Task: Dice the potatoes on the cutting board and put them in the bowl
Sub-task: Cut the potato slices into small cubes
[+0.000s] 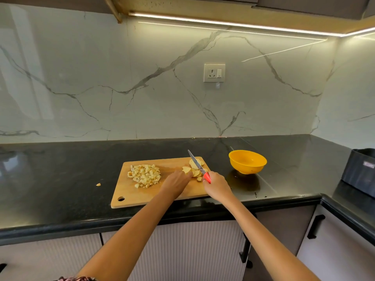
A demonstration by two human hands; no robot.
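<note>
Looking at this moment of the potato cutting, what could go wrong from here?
1. The left hand holds the pale potato slices right beside the blade of the red-handled knife gripped by the right hand; a slip could cut the fingers.
2. The wooden cutting board lies at the black counter's front edge; pushing might shift it.
3. One potato scrap already lies off the board; more dice may scatter.

1 head-worn wide-angle view looks forward and down, close over the counter (60, 179) toward the backsplash (142, 88).
</note>
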